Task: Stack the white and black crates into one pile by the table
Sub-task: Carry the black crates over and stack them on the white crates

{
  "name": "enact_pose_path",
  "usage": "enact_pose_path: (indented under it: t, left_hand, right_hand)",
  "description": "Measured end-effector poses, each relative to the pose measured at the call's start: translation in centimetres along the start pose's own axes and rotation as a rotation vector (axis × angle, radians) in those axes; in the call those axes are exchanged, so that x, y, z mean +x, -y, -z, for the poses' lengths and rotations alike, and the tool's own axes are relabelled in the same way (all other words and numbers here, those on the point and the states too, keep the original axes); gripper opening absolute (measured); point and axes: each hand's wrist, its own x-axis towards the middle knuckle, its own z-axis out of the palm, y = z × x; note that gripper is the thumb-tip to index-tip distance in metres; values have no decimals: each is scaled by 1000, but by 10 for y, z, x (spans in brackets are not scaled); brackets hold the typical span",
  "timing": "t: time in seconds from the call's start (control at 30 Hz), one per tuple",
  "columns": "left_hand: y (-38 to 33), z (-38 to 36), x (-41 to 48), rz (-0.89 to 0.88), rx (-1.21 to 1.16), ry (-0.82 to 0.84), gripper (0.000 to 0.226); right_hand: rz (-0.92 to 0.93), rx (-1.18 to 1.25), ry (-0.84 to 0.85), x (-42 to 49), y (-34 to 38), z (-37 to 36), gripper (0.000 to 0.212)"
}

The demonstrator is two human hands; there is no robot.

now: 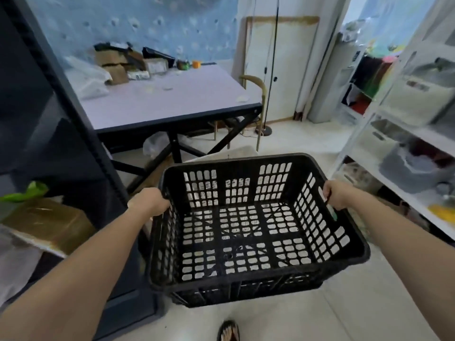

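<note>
Head view: your left hand (150,203) at 9 o'clock and right hand (338,194) at 3 o'clock clamp the side rims of the black crate (258,238), held clear of the floor short of the desk (172,99) at 11 o'clock; judged light, stiff and best gripped at those rims.

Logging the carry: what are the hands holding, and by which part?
Both hold the black crate: the left hand grips its left rim, the right hand its right rim.

Blue patterned wall (147,20) — lilac-topped table (172,99) on black frame, pale floor (369,303), white shelving (368,119) right, dark cabinet (37,119) left.
</note>
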Motion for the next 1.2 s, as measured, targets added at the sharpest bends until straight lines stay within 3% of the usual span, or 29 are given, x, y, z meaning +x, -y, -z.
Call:
enact_pose_path:
  t: [0.13, 0.47, 0.67, 0.9, 1.2]
  left_hand:
    - [-25, 27, 71, 15, -33, -28, 36]
    - [-81, 54, 234, 158, -158, -82, 53]
    - [-116, 56, 305, 360, -244, -28, 41]
    - [-137, 56, 366, 389, -183, 71, 35]
    - [-131, 58, 422, 442, -214, 195, 34]
  right_hand:
    - [38, 78, -101, 91, 18, 46, 29]
    - [139, 47, 44, 301, 68, 118, 48]
    - [209, 60, 174, 419, 96, 133, 43]
    - [270, 39, 107, 516, 130, 138, 27]
    - [263, 13, 188, 566, 145, 117, 24]
